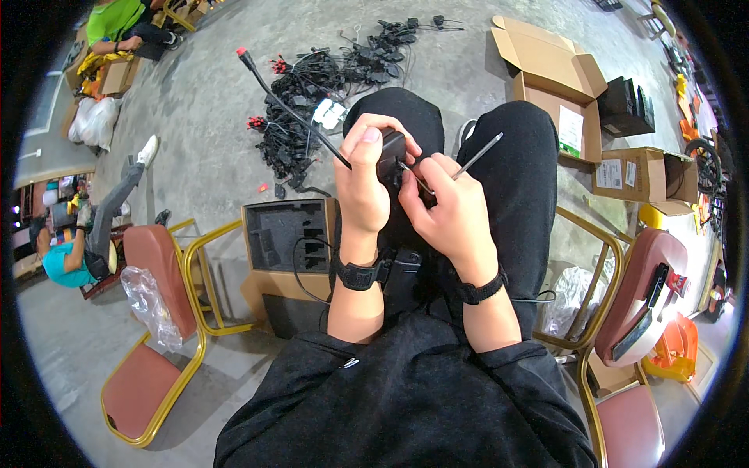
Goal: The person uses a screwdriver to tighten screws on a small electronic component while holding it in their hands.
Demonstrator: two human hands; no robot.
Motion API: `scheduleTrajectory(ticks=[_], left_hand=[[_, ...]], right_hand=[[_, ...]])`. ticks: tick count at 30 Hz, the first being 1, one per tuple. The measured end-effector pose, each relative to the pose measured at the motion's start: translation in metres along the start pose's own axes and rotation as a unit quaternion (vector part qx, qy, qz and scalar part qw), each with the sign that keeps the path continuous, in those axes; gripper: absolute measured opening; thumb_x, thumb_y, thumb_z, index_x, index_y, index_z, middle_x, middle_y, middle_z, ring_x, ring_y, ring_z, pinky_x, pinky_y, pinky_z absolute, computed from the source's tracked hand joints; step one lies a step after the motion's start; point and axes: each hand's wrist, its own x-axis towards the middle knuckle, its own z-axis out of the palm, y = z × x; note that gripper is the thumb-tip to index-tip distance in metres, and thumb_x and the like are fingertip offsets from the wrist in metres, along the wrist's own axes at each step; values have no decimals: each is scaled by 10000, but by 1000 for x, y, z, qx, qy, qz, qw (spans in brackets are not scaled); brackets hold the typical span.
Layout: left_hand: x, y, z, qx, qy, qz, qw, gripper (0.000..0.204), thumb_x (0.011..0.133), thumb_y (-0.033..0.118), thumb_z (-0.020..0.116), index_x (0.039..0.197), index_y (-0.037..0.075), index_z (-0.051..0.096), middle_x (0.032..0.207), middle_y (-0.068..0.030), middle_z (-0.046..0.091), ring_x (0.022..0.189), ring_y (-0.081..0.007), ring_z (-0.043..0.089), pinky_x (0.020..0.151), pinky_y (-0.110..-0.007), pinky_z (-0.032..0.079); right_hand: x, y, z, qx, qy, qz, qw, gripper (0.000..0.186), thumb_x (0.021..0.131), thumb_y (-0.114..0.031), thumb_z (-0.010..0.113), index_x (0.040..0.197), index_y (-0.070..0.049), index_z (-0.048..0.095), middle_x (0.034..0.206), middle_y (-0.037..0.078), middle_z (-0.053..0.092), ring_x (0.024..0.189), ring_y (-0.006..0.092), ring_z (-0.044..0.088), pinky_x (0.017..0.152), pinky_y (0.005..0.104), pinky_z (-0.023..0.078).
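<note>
Over my lap, my left hand (363, 175) is wrapped round a small black box-shaped device (392, 154), its thumb side up. A black cable (290, 111) with a red tip runs up and left from beside that hand. Pinched in my right hand (451, 207) is a thin silver rod-like tool (480, 154); its far end sticks out past the knuckles. The tool's working end meets the device's right side, where my fingers partly hide it. Both wrists wear black straps.
A heap of black cabled parts (300, 144), some red-tipped, lies on the floor ahead. Foam-lined box (285, 238) stands left of my legs; open cardboard box (555, 90) and smaller carton (624, 173) lie ahead right. Chairs (160, 277) flank me. Two people sit left.
</note>
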Motion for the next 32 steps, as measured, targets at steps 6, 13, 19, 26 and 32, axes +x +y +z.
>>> scheduleTrajectory(ticks=[6,13,19,26,32], left_hand=[[-1,1,0,3,-7,-4,1000,337,904,265,359,852,-14,539,710,-84,578,642,-131,554,634,-256,456],[-1,1,0,25,-7,3,1000,335,901,262,361,853,-16,544,708,-82,574,647,-128,556,631,-256,459],[-1,1,1,17,-3,-4,1000,347,905,278,358,854,-10,544,709,-81,574,646,-128,545,634,-257,452],[-2,3,0,7,-3,-17,1000,354,913,291,354,872,-6,541,719,-73,564,659,-127,540,643,-253,447],[0,1,-3,23,-44,-1,999,357,915,309,370,879,-2,542,757,-88,567,686,-133,549,661,-256,452]], right_hand=[[-2,-1,0,145,-34,116,982,166,814,-119,610,699,-16,548,586,30,483,535,143,496,497,292,403],[-1,-1,-10,279,-63,226,931,202,846,-141,602,704,-4,556,555,-14,483,508,69,446,466,245,346],[2,1,-3,41,-7,21,999,153,744,-83,632,660,-45,510,589,80,510,523,248,537,495,336,432],[3,1,-2,-14,12,-38,999,117,724,-79,638,696,-62,525,624,69,459,573,252,525,526,345,439],[1,-6,-11,126,-122,206,963,108,801,-130,627,760,-46,573,792,110,640,660,222,619,577,320,478]])
